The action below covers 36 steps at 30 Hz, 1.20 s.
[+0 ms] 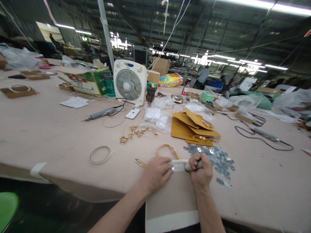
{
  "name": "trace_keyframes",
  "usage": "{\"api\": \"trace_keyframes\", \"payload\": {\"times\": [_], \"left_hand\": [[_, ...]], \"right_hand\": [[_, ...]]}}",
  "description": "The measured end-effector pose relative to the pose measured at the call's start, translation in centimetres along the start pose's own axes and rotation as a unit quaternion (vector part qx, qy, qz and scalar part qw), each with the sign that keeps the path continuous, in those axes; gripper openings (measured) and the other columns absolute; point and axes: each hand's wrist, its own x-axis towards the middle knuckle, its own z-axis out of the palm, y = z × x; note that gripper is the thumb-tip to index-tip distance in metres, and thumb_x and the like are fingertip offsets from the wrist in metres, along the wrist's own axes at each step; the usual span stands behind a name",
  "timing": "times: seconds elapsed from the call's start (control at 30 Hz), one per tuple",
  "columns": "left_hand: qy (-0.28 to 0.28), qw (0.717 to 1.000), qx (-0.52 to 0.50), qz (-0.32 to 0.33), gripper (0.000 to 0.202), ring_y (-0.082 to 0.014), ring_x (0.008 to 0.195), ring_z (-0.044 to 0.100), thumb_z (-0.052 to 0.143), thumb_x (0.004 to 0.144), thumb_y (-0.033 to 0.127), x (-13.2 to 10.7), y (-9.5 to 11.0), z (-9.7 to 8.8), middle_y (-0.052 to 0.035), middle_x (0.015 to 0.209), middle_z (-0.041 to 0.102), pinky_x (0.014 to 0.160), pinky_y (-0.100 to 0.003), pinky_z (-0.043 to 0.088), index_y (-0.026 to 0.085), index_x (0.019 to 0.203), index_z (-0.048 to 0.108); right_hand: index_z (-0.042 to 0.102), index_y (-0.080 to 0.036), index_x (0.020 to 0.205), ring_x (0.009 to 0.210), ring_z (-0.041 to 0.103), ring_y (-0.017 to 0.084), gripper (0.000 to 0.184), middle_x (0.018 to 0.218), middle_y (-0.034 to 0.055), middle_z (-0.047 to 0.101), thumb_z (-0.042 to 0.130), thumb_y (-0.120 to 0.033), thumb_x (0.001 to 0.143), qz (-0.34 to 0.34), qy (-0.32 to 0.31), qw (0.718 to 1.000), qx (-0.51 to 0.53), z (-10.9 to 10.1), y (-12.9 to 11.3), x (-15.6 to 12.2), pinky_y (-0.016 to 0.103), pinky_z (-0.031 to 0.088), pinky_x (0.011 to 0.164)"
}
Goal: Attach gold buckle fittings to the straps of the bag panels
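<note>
My left hand [157,173] lies palm down with curled fingers on a white strip [179,165] at the near table edge, pressing it and a tan leather strap with a gold buckle [139,162]. The strap's looped part [167,148] arcs just beyond my fingers. My right hand [200,170] is closed in a fist round a grey pen-like tool [191,166], its tip at the white strip. Both hands rest on a brown work board [173,197].
Small silver metal parts [216,158] lie right of my hands, tan leather pieces [194,127] and gold buckles [139,131] beyond. A tape ring [100,154], phone [132,113], second grey tool [98,114] and box fan [130,82] sit left and behind. People work far back.
</note>
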Motion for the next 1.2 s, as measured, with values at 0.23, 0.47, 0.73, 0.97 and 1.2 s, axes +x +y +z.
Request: {"api": "trace_keyframes", "payload": {"times": [0.23,0.47,0.73,0.97,1.2], "left_hand": [[-0.003,1.000,0.000,-0.004,0.023,-0.0252,0.118,0.068,0.063,0.095,0.022,-0.2,0.3,-0.2,-0.0067,0.129,0.074,0.102,-0.047,0.053,0.025,0.114,0.075],[-0.006,1.000,-0.012,-0.002,0.024,-0.0248,0.116,0.070,0.061,0.095,0.021,-0.1,0.3,-0.4,-0.0066,0.126,0.076,0.102,-0.047,0.054,0.025,0.113,0.075],[-0.004,1.000,-0.018,-0.010,0.023,-0.0251,0.114,0.071,0.061,0.094,0.020,-0.2,0.3,-0.2,-0.0055,0.123,0.077,0.103,-0.046,0.053,0.026,0.111,0.076],[-0.032,0.999,-0.010,0.010,0.020,-0.0236,0.110,0.071,0.058,0.095,0.021,0.0,0.4,-0.5,-0.0055,0.118,0.078,0.103,-0.043,0.053,0.026,0.103,0.076],[-0.014,0.999,-0.050,-0.007,0.039,-0.0268,0.121,0.066,0.068,0.087,0.024,-0.3,-0.3,-0.7,-0.0072,0.132,0.073,0.109,-0.047,0.049,0.024,0.126,0.066]], "right_hand": [[0.057,-0.021,0.066,0.041,0.032,0.009,0.039,0.052,-0.0058,0.036,0.054,-0.039,0.100,-0.042,-0.076,0.996,0.032,3.5,-0.2,-2.6,0.022,0.027,0.043],[0.057,-0.022,0.066,0.041,0.032,0.010,0.040,0.050,-0.0060,0.035,0.050,-0.037,0.102,-0.050,-0.088,0.994,0.038,4.1,1.5,-4.1,0.024,0.029,0.044],[0.058,-0.023,0.065,0.046,0.039,0.014,0.038,0.050,-0.0041,0.039,0.052,-0.036,0.100,-0.113,-0.080,0.989,-0.047,3.8,2.7,-5.2,0.029,0.034,0.050],[0.057,-0.022,0.065,0.046,0.038,0.014,0.039,0.052,-0.0037,0.040,0.052,-0.037,0.101,-0.110,-0.084,0.986,-0.092,3.6,3.7,-5.5,0.029,0.033,0.049],[0.057,-0.021,0.067,0.041,0.033,0.010,0.039,0.051,-0.0059,0.037,0.051,-0.037,0.101,-0.084,-0.040,0.996,-0.010,3.8,0.8,-3.6,0.023,0.028,0.043]]}}
